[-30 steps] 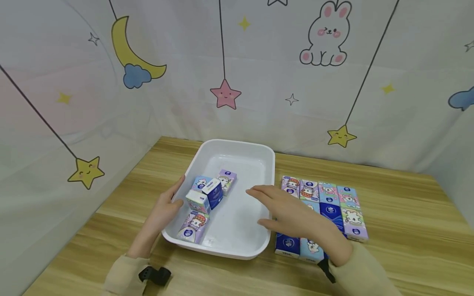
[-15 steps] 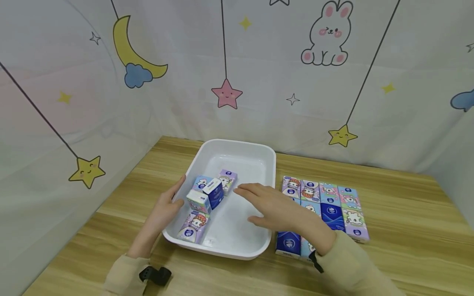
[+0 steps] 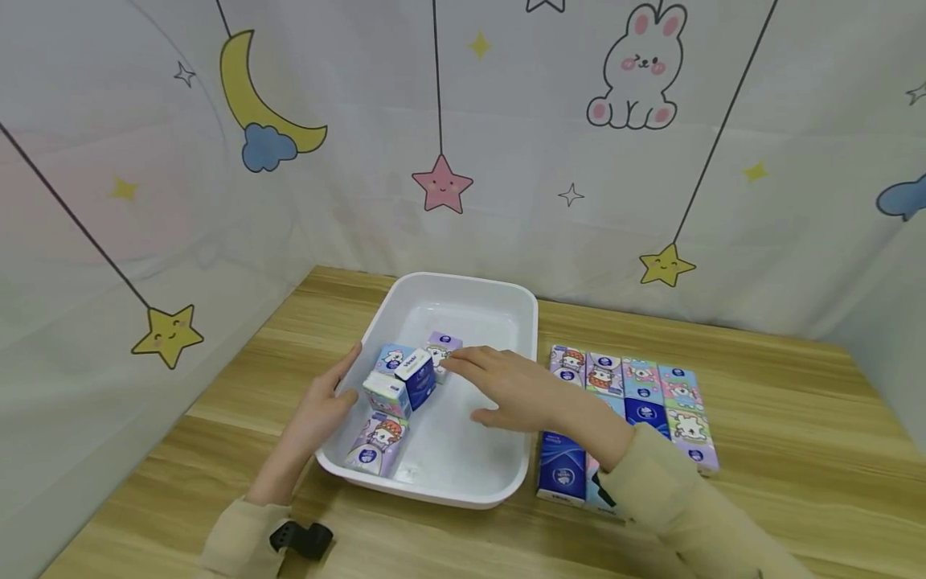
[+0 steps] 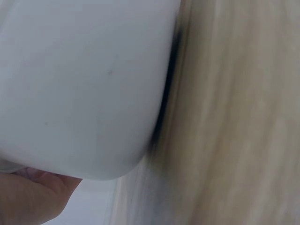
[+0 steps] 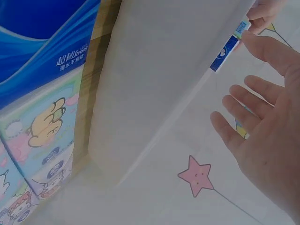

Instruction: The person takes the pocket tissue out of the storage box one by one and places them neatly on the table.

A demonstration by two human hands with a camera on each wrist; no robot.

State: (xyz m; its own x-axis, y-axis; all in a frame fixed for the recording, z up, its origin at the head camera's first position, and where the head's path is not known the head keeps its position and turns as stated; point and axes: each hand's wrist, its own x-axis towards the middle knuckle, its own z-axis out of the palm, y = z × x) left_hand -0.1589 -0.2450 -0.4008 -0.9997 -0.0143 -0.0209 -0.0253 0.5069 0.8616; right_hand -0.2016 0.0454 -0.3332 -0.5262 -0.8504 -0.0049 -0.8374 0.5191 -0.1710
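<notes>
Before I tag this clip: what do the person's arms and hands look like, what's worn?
Left hand and right hand: ungloved. Left sleeve and right sleeve: cream-beige. Black wrist device at the left cuff; a black strap piece shows at the right cuff.

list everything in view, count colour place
table: one, brown, lower view
bin: one, white, on table
packs in bin: five, purple, blue or green, mostly left
packs outside: at least nine, purple, blue, pink or green, right of bin
backdrop: sheets uncountable, white, behind table
moon: one, yellow, backdrop left
rabbit: one, white, backdrop right
smiling stars: three, yellow or pink, backdrop
other prints: several, blue, yellow or outlined, backdrop
wrist straps: two, black, one per wrist
left hand: one, beige-sleeved, on bin's left rim
right hand: one, beige-sleeved, over bin
</notes>
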